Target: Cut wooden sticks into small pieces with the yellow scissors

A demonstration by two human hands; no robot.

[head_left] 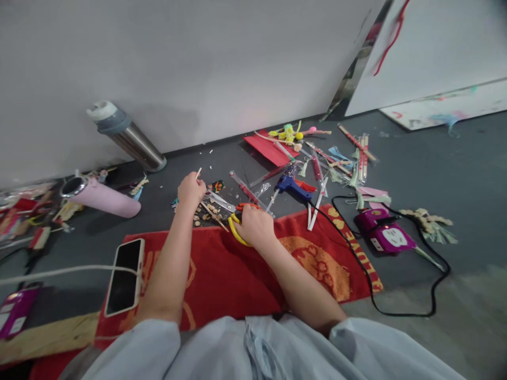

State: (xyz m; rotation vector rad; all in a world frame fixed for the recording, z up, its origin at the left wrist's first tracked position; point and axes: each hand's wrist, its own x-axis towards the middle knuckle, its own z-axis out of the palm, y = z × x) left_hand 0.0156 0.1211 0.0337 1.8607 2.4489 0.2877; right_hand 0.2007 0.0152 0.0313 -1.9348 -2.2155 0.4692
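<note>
Currently both forearms stretch forward over the red towel; beyond its far edge, the left hand pinches a slim, pale stick; above that edge, the right hand is wrapped around scissors; the towel lies on a dark grey surface, with a pale wall beyond; the scissors show 2 handle colours, yellow and orange-red, and silvery blades angled towards the left hand.

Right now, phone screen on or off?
Looks off: the phone lies face-up on the red towel, its glass dark with nothing lit.
</note>
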